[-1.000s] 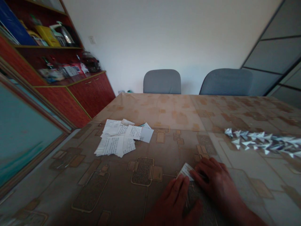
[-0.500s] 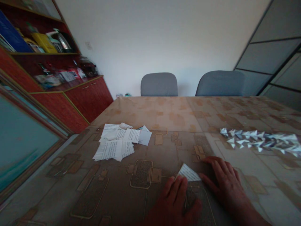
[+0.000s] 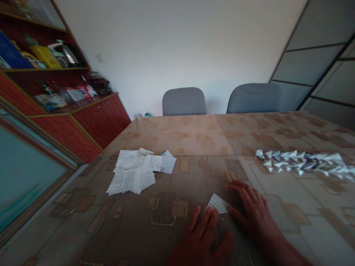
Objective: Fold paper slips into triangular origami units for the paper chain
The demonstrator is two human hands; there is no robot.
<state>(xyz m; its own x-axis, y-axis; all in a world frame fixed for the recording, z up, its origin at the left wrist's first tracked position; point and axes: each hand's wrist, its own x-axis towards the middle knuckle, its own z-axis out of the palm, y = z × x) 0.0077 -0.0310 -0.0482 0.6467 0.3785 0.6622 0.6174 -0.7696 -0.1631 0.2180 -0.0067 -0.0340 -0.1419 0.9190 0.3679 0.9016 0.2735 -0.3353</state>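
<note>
A small piece of printed paper (image 3: pixel 218 203), folded into a triangle-like shape, lies on the patterned tablecloth in front of me. My left hand (image 3: pixel 200 234) rests at its near left edge, fingers stretched out and fingertips on the paper. At the right corner, the thumb of my right hand (image 3: pixel 255 212) touches the paper, while its other fingers reach forward, apart from the thumb, over the cloth. Part of the paper's lower edge is hidden behind my left fingers. The left thumb is blurred.
A loose pile of printed paper slips (image 3: pixel 133 171) lies to the left. Rows of folded paper pieces (image 3: pixel 302 162) with pointed tips stand at the right. Two grey chairs (image 3: pixel 184 101) are behind the table's far edge. A red cabinet (image 3: pixel 94 122) stands at the left.
My right hand has moved slightly left, and its thumb now covers the paper's right corner. My left hand stays at the paper's left edge. The whole view has shifted a little.
</note>
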